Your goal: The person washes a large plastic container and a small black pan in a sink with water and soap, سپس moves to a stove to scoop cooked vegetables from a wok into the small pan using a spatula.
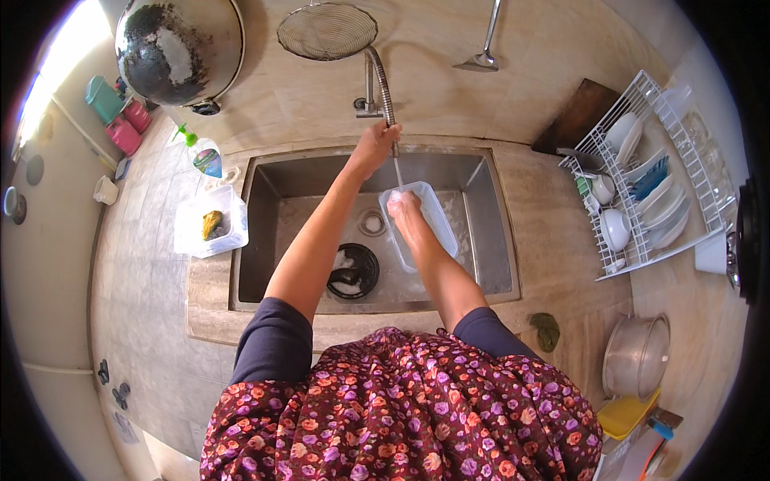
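My left hand (378, 144) grips the flexible metal faucet spout (385, 84) near its outlet. Water falls from it in a thin stream onto my right hand (404, 204), which is wet. My right hand is at the far end of a clear rectangular plastic container (442, 225) in the stainless steel sink (313, 210); its fingers are partly hidden, so whether they hold the rim or anything else is unclear. Partly behind my left forearm, a round black pan or lid (364, 285) with suds lies in the basin. The sink drain (372, 222) shows between my arms.
Left of the sink stands a plastic tub (225, 243) with a yellow sponge (211, 223), near a soap pump bottle (207, 157). A white dish rack (646, 258) with dishes is at right, above a metal pot (634, 355). A wok (180, 54) and strainer (328, 31) hang behind.
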Tool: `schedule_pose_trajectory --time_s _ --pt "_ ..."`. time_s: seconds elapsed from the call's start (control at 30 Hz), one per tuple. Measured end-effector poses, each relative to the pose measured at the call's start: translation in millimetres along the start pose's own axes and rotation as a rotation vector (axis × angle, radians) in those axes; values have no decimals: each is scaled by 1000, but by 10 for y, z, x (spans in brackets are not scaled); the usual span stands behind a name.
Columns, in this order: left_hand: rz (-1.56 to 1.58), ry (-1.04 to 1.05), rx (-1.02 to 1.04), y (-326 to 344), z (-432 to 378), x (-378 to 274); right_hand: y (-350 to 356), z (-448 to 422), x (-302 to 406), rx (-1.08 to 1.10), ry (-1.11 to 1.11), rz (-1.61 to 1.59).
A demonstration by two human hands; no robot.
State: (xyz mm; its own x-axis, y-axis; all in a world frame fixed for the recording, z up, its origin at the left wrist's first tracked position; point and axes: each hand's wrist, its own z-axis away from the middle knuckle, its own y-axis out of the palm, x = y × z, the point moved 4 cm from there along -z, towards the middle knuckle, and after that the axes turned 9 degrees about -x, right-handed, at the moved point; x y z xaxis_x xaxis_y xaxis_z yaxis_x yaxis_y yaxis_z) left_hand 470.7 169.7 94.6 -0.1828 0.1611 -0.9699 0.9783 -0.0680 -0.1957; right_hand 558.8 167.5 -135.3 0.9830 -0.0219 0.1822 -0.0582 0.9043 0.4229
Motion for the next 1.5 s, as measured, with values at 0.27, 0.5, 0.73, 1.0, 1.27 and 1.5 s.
schedule_pose_trajectory --time_s 0.27,0.5,0.73,1.0,1.27,1.5 --pt "2 49 -70 -55 89 -39 -66 296 -85 -45 9 78" --pt "-2 -36 70 30 269 -41 -218 216 -32 -23 -53 115" --pt "74 7 77 -8 389 8 -435 122 -104 28 -60 285" --pt "181 45 -117 -175 304 217 -544 354 178 305 -81 700" --pt "-883 -77 245 342 1147 2581 -417 907 215 264 -517 1253" --pt "-999 646 692 1848 1744 2820 -397 891 284 288 -509 1371"
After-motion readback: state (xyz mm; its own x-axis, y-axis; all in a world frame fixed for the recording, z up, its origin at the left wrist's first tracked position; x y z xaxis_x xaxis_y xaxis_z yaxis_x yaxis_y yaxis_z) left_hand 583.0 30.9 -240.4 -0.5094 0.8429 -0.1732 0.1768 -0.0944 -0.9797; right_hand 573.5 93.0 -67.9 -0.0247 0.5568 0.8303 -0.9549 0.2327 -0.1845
